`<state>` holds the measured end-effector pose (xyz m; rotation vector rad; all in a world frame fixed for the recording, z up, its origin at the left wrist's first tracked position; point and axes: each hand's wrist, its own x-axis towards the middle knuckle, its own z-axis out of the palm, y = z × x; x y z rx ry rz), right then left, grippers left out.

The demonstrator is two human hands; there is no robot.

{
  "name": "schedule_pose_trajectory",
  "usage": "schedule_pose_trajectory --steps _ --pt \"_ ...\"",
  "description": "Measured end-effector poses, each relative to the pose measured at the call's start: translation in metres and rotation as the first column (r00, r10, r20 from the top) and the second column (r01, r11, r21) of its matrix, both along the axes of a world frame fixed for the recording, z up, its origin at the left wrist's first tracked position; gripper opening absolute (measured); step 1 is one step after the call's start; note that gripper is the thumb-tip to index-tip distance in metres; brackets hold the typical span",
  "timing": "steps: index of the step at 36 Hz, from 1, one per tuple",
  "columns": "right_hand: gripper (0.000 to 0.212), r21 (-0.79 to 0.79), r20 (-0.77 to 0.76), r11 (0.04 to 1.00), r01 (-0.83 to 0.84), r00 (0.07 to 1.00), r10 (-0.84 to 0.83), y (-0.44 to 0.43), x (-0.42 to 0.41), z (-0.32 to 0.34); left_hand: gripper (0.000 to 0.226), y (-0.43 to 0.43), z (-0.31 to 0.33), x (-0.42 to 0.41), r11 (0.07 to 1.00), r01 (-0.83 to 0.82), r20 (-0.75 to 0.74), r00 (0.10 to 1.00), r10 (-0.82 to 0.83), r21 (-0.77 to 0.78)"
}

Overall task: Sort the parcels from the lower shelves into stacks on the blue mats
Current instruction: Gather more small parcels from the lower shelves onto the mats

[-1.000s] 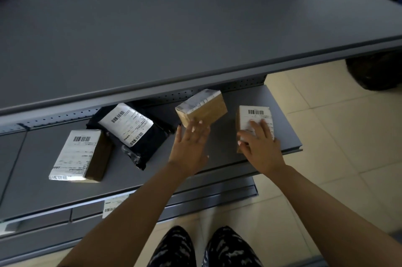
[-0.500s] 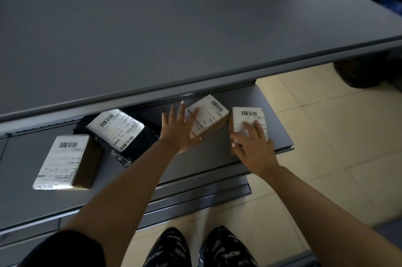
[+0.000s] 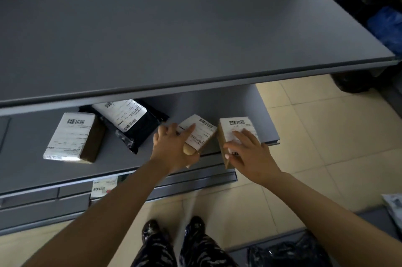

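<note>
Two small cardboard parcels with white barcode labels sit at the right end of the lower shelf (image 3: 121, 158). My left hand (image 3: 174, 149) grips the left small box (image 3: 201, 134), fingers on its label and thumb under its near edge. My right hand (image 3: 250, 153) holds the right small box (image 3: 236, 128), fingers over the top and thumb on its left side. This box hangs over the shelf's front edge. Farther left lie a bigger labelled box (image 3: 71, 138) and a black poly bag (image 3: 139, 127) with a white label.
A wide grey upper shelf (image 3: 174, 38) overhangs the lower one. Another labelled parcel (image 3: 102, 186) shows on the shelf below. Beige floor tiles spread to the right. A black bag (image 3: 282, 253) and a white packet (image 3: 394, 203) lie at the bottom right.
The left small box has gone from tilted on edge to label up, and my left hand now grips it. Both small boxes have come closer to the shelf's front edge.
</note>
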<state>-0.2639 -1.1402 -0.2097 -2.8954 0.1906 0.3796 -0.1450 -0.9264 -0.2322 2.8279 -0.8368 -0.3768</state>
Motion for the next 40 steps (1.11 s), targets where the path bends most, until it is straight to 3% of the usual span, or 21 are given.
schedule_pose_trajectory --steps 4,6,11,15,21,25,29,33,40 --pt "0.05 0.031 0.064 0.998 -0.055 0.997 0.053 0.023 -0.014 0.004 0.091 0.039 0.006 -0.024 0.986 -0.024 0.013 1.0 0.027 -0.167" --pt "0.046 0.043 0.052 0.995 -0.085 0.995 0.083 0.038 -0.017 0.007 0.085 0.062 0.007 -0.035 0.972 -0.035 0.036 0.998 0.045 -0.232" --pt "0.051 0.063 0.046 0.98 -0.19 0.981 0.188 0.089 -0.015 0.021 0.08 0.128 0.018 -0.06 0.955 -0.079 0.039 0.995 0.094 -0.287" --pt "0.067 0.051 0.058 0.958 -0.282 0.959 0.279 0.146 -0.01 0.033 0.081 0.19 0.032 -0.077 0.929 -0.172 0.009 0.983 0.185 -0.327" --pt "0.042 0.108 0.145 0.9 -0.422 0.902 0.406 0.254 -0.007 0.041 0.08 0.302 0.049 -0.116 0.887 -0.315 0.027 0.939 0.343 -0.336" --pt "0.039 0.062 0.272 0.818 -0.572 0.798 0.538 0.329 -0.005 0.045 0.082 0.381 0.06 -0.146 0.855 -0.377 0.069 0.902 0.427 -0.357" --pt "0.043 -0.002 0.35 0.726 -0.688 0.679 0.645 0.402 0.0 0.055 0.081 0.451 0.076 -0.173 0.799 -0.451 0.134 0.833 0.537 -0.398" --pt "0.04 0.027 0.333 0.664 -0.747 0.633 0.699 0.469 0.003 0.079 0.077 0.51 0.1 -0.198 0.721 -0.561 0.173 0.727 0.664 -0.408" --pt "0.039 -0.004 0.487 0.508 -0.861 0.442 0.753 0.57 0.017 0.129 0.071 0.596 0.151 -0.22 0.606 -0.588 0.307 0.533 0.789 -0.536"
